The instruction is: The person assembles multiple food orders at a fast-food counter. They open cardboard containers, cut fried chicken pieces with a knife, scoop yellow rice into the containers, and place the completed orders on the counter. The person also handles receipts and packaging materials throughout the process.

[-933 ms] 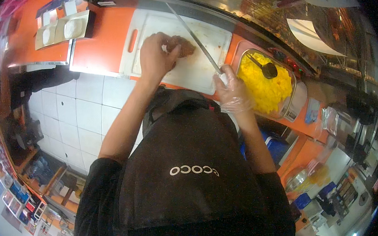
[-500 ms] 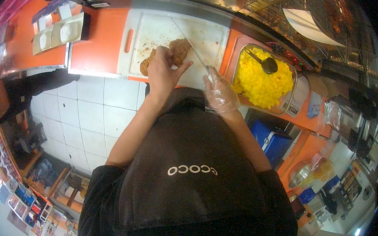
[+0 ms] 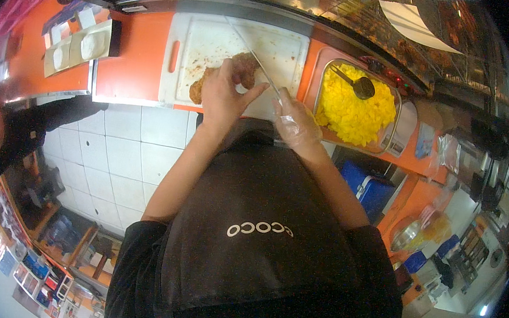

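Note:
On the white cutting board (image 3: 278, 42) lies a piece of browned, breaded fried meat (image 3: 246, 66), with crumbs scattered round it. My left hand (image 3: 222, 94) presses down on the meat with bent fingers, covering its middle, the thumb reaching out to the right. My right hand (image 3: 295, 121), in a clear plastic glove, is closed round the handle of a long knife (image 3: 253, 53). The blade slants up and left, along the right edge of the meat; whether it touches the meat I cannot tell.
Right of the board stands a metal tray (image 3: 315, 113) of yellow shredded food (image 3: 350, 116) with a black scoop (image 3: 363, 88) on top. Open paper boxes (image 3: 81, 47) sit on the orange counter (image 3: 136, 55) at left. A person in dark clothes (image 3: 18, 130) stands at far left.
Little differs. My right hand has turned slightly about the knife handle, and the blade has shifted a little. My left hand stays on the meat.

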The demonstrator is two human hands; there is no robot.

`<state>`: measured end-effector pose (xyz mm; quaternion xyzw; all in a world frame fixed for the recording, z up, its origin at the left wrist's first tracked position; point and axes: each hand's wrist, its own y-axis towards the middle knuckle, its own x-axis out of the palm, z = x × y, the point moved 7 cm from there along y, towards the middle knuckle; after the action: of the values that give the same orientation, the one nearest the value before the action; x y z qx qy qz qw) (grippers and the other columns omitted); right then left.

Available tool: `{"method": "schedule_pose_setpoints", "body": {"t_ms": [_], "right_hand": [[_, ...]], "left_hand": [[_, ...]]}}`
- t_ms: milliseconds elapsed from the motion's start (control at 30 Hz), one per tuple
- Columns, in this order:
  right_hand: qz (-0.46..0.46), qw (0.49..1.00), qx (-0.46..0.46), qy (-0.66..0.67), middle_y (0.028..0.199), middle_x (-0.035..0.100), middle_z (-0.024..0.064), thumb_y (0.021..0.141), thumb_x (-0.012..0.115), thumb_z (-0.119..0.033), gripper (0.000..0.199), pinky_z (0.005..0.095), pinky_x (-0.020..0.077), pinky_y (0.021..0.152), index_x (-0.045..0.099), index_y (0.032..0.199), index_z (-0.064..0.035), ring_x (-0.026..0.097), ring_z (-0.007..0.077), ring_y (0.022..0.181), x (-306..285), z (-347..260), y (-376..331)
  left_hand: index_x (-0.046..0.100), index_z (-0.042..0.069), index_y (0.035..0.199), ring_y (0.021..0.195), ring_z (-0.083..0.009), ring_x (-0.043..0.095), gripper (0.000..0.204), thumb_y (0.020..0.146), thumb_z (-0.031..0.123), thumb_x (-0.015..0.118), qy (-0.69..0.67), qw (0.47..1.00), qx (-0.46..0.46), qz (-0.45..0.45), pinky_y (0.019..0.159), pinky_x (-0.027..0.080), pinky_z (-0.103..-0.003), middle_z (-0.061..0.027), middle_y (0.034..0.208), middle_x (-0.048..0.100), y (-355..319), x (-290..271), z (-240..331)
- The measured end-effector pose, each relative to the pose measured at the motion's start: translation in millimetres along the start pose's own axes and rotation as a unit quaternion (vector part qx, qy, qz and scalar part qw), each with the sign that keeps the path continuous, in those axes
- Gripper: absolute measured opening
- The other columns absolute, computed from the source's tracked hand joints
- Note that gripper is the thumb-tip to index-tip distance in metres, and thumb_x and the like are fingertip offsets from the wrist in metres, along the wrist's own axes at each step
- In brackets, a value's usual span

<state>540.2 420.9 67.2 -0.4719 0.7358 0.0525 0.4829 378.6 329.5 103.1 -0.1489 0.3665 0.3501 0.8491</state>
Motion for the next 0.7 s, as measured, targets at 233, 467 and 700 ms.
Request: {"method": "schedule_pose_setpoints", "body": {"t_ms": [233, 467, 700], "right_hand": [[-0.015, 0.999, -0.019, 0.02, 0.086, 0.067, 0.0295, 0.105, 0.051, -0.027, 0.024, 0.061, 0.0498, 0.074, 0.049, 0.114, -0.0044, 0.066, 0.0509, 0.085, 7, 7, 7], [-0.019, 0.999, -0.034, 0.038, 0.084, 0.066, 0.03, 0.104, 0.052, -0.027, 0.024, 0.0623, 0.0488, 0.073, 0.049, 0.113, -0.0042, 0.066, 0.0522, 0.083, 12, 10, 9], [-0.04, 0.999, 0.005, 0.026, 0.083, 0.066, 0.0285, 0.105, 0.05, -0.026, 0.025, 0.0608, 0.049, 0.072, 0.048, 0.113, -0.0032, 0.067, 0.051, 0.082, 17, 15, 9]], "left_hand": [[0.073, 0.007, 0.109, 0.096, -0.0337, 0.069, 0.029, 0.092, 0.031, 0.077, -0.099, 0.955, 0.28, -0.022, 0.086, 0.054, -0.044, -0.0154, 0.102, 0.072, 82, -4, 27], [0.072, 0.008, 0.108, 0.103, -0.038, 0.067, 0.033, 0.102, 0.037, 0.06, 0.004, 0.872, 0.376, -0.314, 0.091, 0.053, -0.046, -0.0173, 0.108, 0.071, 116, 94, 52], [0.069, 0.008, 0.108, 0.104, -0.0417, 0.065, 0.037, 0.101, 0.043, 0.058, -0.025, 0.864, 0.354, -0.357, 0.089, 0.052, -0.05, -0.0185, 0.108, 0.07, 112, 114, 36]]}}
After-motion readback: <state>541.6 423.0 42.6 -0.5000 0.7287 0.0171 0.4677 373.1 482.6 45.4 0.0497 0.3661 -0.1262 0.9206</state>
